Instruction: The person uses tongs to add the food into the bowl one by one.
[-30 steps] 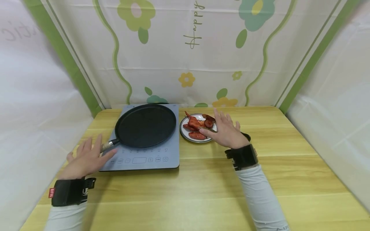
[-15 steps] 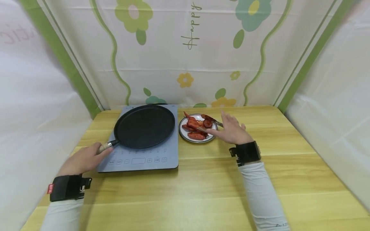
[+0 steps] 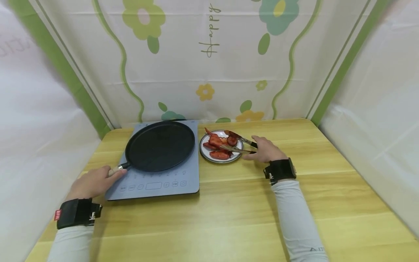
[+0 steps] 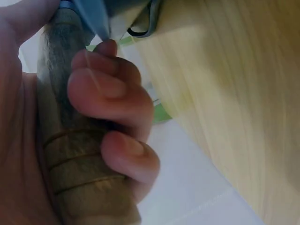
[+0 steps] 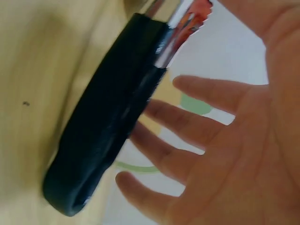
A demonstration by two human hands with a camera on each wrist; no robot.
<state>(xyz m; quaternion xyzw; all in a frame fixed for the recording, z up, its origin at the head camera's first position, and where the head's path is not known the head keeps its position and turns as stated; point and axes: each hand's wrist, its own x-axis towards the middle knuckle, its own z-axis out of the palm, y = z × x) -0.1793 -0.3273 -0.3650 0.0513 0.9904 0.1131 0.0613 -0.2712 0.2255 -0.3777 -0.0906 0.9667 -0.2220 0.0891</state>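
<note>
My left hand [image 3: 93,182] holds the pale wooden handle [image 3: 115,169] of a flat black frying pan [image 3: 160,145]. In the left wrist view the fingers curl round the wooden handle [image 4: 61,75]. That pan sits on a grey induction cooker [image 3: 176,183]. My right hand [image 3: 266,151] is at the black handles of a pair of metal tongs [image 3: 240,149]. Seen from the right wrist, its fingers are straight and spread beside the tongs' black grip [image 5: 105,112]. The tongs' tips lie over reddish-brown cooked meat pieces [image 3: 220,155] on a white plate [image 3: 205,157].
The cooker and plate stand side by side toward the back of the wooden table [image 3: 229,218]. Behind them hangs a white curtain [image 3: 183,65] with flowers, and white sheets close off both sides.
My left hand has come down onto the pan handle and closed round it. My right hand has drawn back to the right, from above the plate to the tongs' handles.
</note>
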